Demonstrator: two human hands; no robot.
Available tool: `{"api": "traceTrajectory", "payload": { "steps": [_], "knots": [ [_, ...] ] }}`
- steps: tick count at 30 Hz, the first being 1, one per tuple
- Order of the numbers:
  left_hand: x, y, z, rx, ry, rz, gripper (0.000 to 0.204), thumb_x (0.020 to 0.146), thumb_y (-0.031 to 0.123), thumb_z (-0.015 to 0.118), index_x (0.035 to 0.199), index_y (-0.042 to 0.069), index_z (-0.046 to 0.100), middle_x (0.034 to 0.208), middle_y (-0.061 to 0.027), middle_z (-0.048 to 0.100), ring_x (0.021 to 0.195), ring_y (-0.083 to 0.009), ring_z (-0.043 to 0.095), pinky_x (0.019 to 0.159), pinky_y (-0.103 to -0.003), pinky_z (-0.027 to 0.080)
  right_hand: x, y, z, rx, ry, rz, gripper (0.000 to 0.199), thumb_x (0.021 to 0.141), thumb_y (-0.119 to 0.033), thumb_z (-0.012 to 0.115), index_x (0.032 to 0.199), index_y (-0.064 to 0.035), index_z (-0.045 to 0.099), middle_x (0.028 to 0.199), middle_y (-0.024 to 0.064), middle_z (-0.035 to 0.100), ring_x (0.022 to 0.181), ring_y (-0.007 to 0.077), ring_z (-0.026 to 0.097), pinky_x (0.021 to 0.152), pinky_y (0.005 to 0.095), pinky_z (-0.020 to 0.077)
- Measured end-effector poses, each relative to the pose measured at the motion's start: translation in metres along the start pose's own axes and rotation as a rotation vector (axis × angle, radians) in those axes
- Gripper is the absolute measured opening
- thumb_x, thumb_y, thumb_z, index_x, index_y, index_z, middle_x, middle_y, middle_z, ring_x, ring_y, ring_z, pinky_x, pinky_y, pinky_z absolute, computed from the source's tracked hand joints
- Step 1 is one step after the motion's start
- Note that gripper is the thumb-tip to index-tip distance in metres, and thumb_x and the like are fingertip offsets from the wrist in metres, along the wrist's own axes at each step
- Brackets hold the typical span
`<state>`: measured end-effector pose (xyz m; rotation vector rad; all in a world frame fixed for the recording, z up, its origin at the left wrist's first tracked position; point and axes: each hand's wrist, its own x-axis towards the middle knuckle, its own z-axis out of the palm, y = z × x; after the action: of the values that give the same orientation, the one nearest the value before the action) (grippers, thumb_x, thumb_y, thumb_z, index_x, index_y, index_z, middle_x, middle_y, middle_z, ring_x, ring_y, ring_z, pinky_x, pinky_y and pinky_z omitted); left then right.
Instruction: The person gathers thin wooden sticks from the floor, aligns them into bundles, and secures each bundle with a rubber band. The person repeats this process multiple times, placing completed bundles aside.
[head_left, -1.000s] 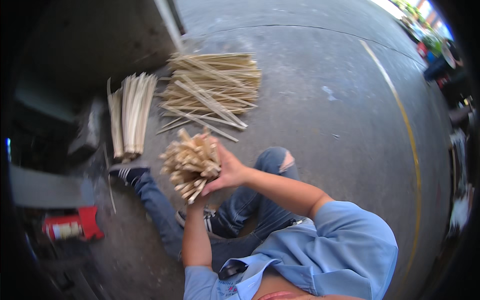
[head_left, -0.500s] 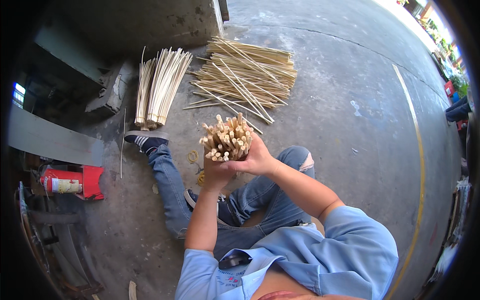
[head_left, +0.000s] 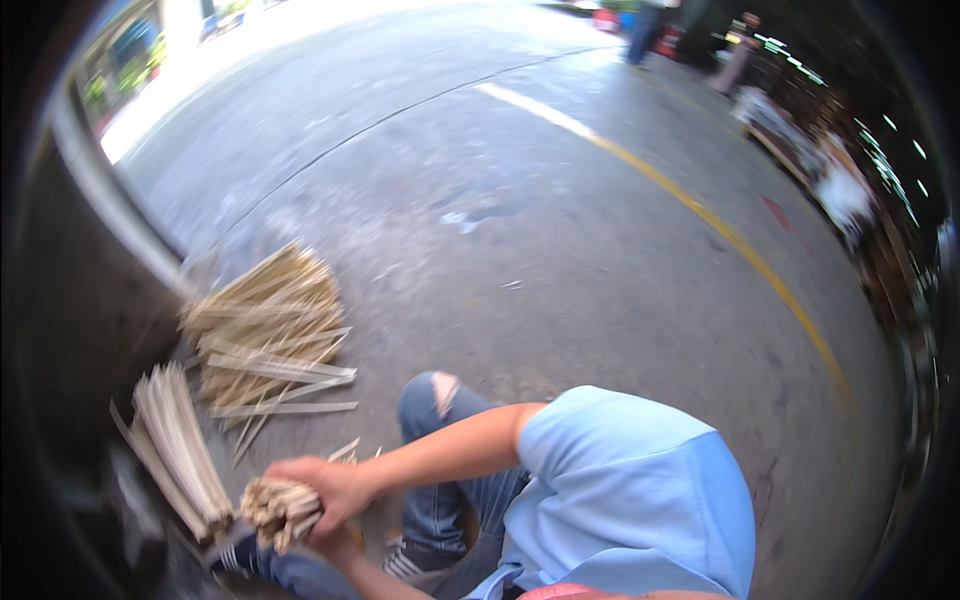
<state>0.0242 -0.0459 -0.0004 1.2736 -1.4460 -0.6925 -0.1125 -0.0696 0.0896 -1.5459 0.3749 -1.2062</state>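
A bundle of thin pale wooden sticks [head_left: 280, 508] is held with its cut ends facing up, at the lower left. My right hand [head_left: 330, 485] is wrapped around its upper side, fingers closed. Below it, my left hand [head_left: 335, 543] grips the same bundle from the other side; most of its fingers are hidden. Just left of the bundle, more sticks stand gathered in upright bunches [head_left: 180, 445]. Behind these lies a loose heap of sticks [head_left: 270, 330], crossing one another on the floor. Motion blurs the view.
My bent leg in torn jeans [head_left: 440, 405] is beside my right forearm. A dark wall [head_left: 95, 290] rises at the left. A yellow line [head_left: 700, 210] crosses the concrete floor [head_left: 560, 290]. Far off stands a person [head_left: 645, 35]; covered goods [head_left: 800, 150] line the right side.
The view has swung to the right, so the sticks and my hands now appear farther left and lower. Both hands keep hold of the bundle.
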Motion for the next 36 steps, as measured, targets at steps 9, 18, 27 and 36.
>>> {"api": "traceTrajectory", "payload": {
  "steps": [9, 18, 27, 36],
  "knots": [
    [0.015, 0.014, 0.029, -0.023, -0.027, -0.061, 0.038, 0.097, 0.030, 0.071, 0.127, 0.008, 0.065, 0.126, -0.0084, 0.069, 0.115, -0.0232, 0.067, 0.097, -0.042, 0.055, 0.002, 0.026, -0.010, -0.153, 0.033, -0.031, 0.106, 0.045, -0.029, 0.092, 0.140, -0.0020, 0.053, 0.133, 0.0201, 0.057, 0.129, 0.0380, 0.052, 0.114, 0.0432, 0.0385],
    [0.017, 0.017, 0.038, -0.172, -0.009, -0.149, 0.039, 0.098, 0.032, 0.070, 0.127, 0.007, 0.064, 0.125, -0.0089, 0.068, 0.114, -0.0230, 0.067, 0.097, -0.042, 0.056, 0.020, 0.025, 0.009, -0.241, -0.015, -0.033, 0.070, 0.058, -0.031, 0.093, 0.118, -0.0072, 0.065, 0.101, 0.0163, 0.071, 0.096, 0.0347, 0.068, 0.086, 0.0450, 0.0524],
    [0.005, 0.013, 0.072, -0.964, 0.039, -0.342, 0.041, 0.099, 0.034, 0.069, 0.128, 0.006, 0.062, 0.125, -0.0093, 0.067, 0.113, -0.0228, 0.067, 0.097, -0.042, 0.056, 0.147, -0.032, 0.057, -1.475, -1.003, 0.519, 0.057, 0.083, -0.045, 0.080, 0.125, -0.0092, 0.067, 0.107, 0.0132, 0.073, 0.099, 0.0328, 0.070, 0.084, 0.0501, 0.0563],
    [0.008, -0.014, 0.095, -1.923, 0.358, -0.323, 0.042, 0.100, 0.036, 0.068, 0.128, 0.005, 0.061, 0.124, -0.0098, 0.067, 0.113, -0.0226, 0.067, 0.096, -0.042, 0.057, 0.113, 0.112, 0.134, -1.723, -1.948, 1.227, 0.047, 0.092, -0.044, 0.075, 0.131, -0.0173, 0.071, 0.117, 0.0051, 0.074, 0.108, 0.0242, 0.072, 0.094, 0.0468, 0.0574]
  ]
}}
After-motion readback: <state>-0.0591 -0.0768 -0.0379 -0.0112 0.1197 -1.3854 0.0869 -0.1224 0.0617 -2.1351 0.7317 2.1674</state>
